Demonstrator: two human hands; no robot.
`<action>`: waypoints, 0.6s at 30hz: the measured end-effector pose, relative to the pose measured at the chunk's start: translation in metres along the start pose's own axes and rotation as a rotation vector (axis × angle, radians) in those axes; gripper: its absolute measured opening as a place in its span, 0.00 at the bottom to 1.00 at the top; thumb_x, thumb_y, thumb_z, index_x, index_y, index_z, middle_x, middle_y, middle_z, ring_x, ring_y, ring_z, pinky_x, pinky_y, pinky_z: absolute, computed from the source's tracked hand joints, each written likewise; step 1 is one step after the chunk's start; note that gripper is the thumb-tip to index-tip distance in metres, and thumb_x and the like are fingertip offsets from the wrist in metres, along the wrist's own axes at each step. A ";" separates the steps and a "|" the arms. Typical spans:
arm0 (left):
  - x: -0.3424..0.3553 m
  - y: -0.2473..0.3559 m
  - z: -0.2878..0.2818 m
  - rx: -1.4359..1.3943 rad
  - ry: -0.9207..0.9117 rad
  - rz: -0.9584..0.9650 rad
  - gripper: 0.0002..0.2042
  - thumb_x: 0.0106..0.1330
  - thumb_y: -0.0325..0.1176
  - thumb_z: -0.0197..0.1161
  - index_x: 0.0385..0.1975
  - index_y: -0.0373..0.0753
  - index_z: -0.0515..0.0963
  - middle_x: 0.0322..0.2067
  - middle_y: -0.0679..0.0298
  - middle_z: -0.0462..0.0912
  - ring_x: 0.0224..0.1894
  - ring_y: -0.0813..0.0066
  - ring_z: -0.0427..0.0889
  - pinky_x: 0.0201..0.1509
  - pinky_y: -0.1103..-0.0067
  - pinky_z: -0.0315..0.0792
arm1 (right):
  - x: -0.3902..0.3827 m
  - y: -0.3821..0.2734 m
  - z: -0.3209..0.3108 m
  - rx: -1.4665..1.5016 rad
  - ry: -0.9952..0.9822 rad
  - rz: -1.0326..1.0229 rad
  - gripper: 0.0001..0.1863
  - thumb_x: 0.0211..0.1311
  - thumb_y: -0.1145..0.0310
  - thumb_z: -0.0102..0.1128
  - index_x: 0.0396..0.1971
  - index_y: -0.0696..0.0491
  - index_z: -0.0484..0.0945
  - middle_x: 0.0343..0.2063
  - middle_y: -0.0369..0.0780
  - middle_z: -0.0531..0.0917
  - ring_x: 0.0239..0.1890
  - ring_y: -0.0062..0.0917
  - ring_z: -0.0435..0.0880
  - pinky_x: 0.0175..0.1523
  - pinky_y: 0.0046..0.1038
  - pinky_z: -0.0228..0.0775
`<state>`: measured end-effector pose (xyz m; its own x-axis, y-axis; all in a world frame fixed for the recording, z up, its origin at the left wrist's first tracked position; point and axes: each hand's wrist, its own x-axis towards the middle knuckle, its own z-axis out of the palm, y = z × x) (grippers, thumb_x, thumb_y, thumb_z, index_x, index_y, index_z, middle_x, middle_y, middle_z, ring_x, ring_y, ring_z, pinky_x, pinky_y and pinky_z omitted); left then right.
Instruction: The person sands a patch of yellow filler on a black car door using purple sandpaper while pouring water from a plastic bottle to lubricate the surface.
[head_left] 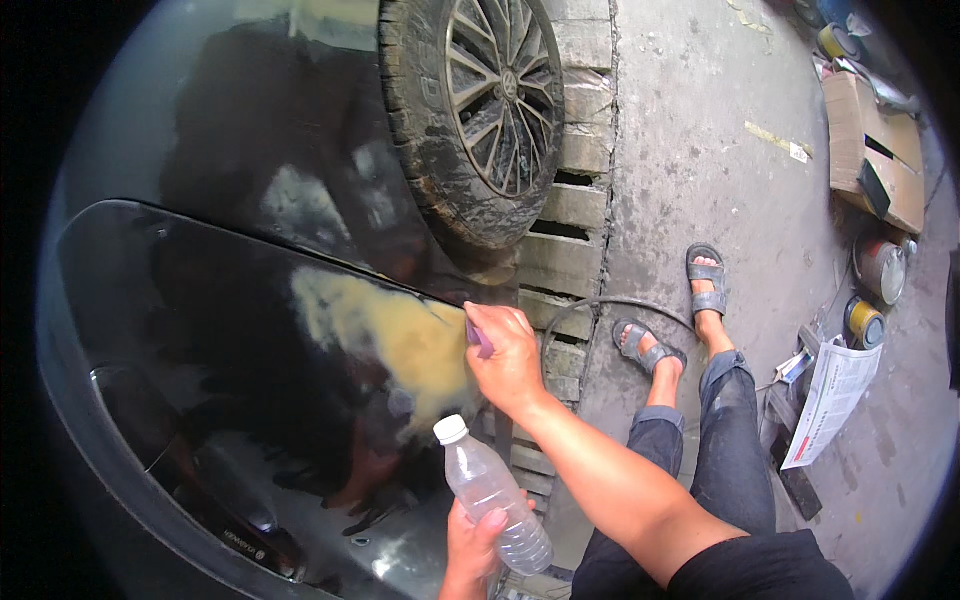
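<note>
Car (240, 100), dark, filling left side; wheel (508, 85) at top. Black panel (220, 330) bears yellowish patch (415, 345) near its right edge. Clear plastic bottle (482, 475) tilted, below right hand (507, 358), in left hand (472, 545). Right hand mostly closed, fingers bunched, pinching purple sheet (484, 341) beside patch. Left hand curled round bottle, gripping it, thumb across front. Purple sheet partly hidden by fingers. White cap (451, 430) on bottle.

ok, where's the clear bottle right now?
Head view, lower centre: the bottle is in the left hand, lower in frame than the right hand and the yellowish patch on the black car panel.
</note>
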<state>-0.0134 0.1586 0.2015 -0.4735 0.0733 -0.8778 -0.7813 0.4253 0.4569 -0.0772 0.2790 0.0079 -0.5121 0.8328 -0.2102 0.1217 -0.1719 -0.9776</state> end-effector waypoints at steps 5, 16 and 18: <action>-0.012 0.012 0.001 0.015 -0.025 0.066 0.37 0.55 0.43 0.75 0.60 0.32 0.64 0.44 0.51 0.81 0.44 0.58 0.85 0.51 0.63 0.81 | 0.035 -0.075 -0.013 0.058 0.003 -0.091 0.29 0.42 0.79 0.67 0.51 0.53 0.81 0.48 0.39 0.84 0.53 0.37 0.78 0.57 0.37 0.70; -0.041 0.044 0.004 0.065 -0.015 0.142 0.40 0.50 0.48 0.77 0.56 0.29 0.67 0.43 0.47 0.82 0.42 0.52 0.86 0.49 0.59 0.82 | 0.068 -0.156 -0.034 0.018 -0.048 -0.268 0.28 0.48 0.76 0.65 0.55 0.57 0.79 0.48 0.45 0.82 0.51 0.41 0.80 0.58 0.36 0.72; -0.045 0.047 0.005 0.066 -0.009 0.151 0.40 0.50 0.49 0.78 0.56 0.29 0.67 0.42 0.46 0.82 0.42 0.52 0.86 0.49 0.59 0.82 | 0.057 -0.143 -0.037 -0.053 -0.072 -0.190 0.29 0.48 0.76 0.65 0.56 0.57 0.78 0.49 0.46 0.82 0.52 0.42 0.79 0.59 0.37 0.72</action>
<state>-0.0267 0.1800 0.2623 -0.5795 0.1492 -0.8012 -0.6727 0.4673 0.5737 -0.0926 0.3706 0.1364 -0.5896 0.8073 -0.0239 0.0608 0.0148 -0.9980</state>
